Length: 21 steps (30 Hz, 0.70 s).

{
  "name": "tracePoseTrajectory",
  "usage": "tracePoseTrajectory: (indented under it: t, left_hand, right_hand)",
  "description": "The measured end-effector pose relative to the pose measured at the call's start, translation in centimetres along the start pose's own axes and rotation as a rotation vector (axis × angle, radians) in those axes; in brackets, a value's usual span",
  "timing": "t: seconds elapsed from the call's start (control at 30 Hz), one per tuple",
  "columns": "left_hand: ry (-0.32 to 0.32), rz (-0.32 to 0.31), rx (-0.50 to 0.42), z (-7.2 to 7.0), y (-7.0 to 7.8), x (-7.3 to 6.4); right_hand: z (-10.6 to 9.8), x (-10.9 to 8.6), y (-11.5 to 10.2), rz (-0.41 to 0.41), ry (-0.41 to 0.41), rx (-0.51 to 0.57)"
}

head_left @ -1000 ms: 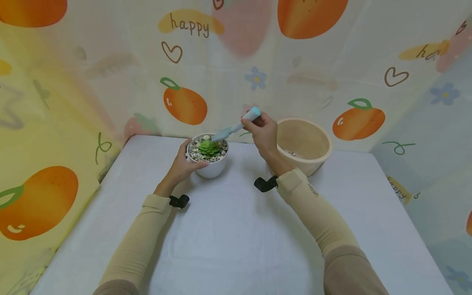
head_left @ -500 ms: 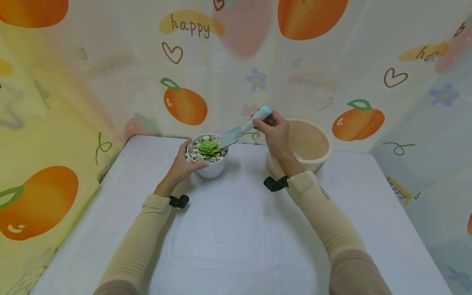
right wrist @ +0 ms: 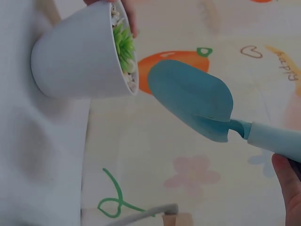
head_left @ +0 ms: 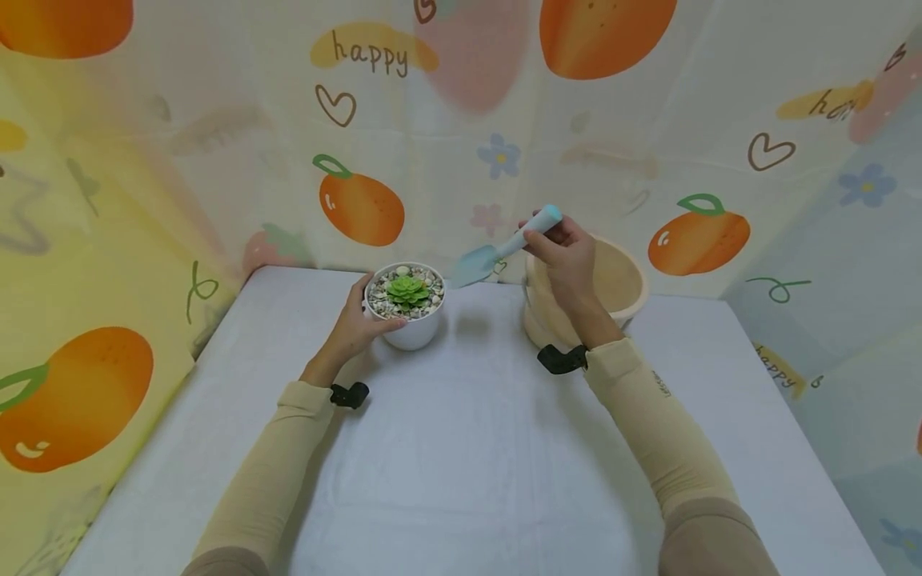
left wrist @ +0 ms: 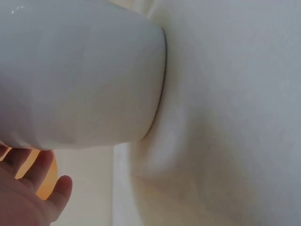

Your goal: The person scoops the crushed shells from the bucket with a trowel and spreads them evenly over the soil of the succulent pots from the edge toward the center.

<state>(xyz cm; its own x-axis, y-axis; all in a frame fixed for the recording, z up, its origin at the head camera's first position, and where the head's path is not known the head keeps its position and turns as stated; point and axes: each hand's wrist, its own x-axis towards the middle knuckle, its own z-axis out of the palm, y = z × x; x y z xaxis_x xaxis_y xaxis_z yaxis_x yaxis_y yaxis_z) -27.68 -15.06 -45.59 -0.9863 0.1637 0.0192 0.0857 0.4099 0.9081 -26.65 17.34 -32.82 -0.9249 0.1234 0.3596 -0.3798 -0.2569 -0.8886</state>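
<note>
A white flowerpot stands upright on the table, filled with pale pebbles around a green succulent. My left hand holds its left side, thumb at the front near the rim; the left wrist view shows several fingertips against the pot wall. In my right hand is a light blue garden trowel, gripped by its handle. The blade hangs above the table, just right of the pot and apart from it. In the right wrist view the trowel blade looks bare.
Behind my right hand stands a large beige planter, its inside partly hidden. A printed cloth hangs right behind the table's back edge. White cloth covers the table.
My right hand has moved right with the trowel, drawing the blade from over the succulent, past the pot's rim, to beside it. The left hand and pot have stayed put.
</note>
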Motion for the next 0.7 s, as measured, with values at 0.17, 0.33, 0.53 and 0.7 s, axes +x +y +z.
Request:
tracePoseTrajectory:
  t: [0.17, 0.33, 0.53, 0.7]
  left_hand:
    - [0.002, -0.005, -0.002, 0.0, 0.0, -0.1]
    - [-0.001, 0.008, -0.016, 0.2, 0.0, 0.1]
    - [-0.001, 0.010, -0.024, 0.3, 0.0, 0.1]
    - [-0.001, 0.003, -0.019, 0.2, -0.1, 0.2]
  right_hand:
    - [-1.1, 0.0, -0.7, -0.009, 0.013, 0.025]
    - [-2.4, 0.0, -1.7, -0.024, 0.051, 0.066]
    - [-4.1, 0.3, -2.9, -0.030, 0.073, 0.074]
    - [-5.6, 0.6, -4.0, -0.031, 0.094, 0.089]
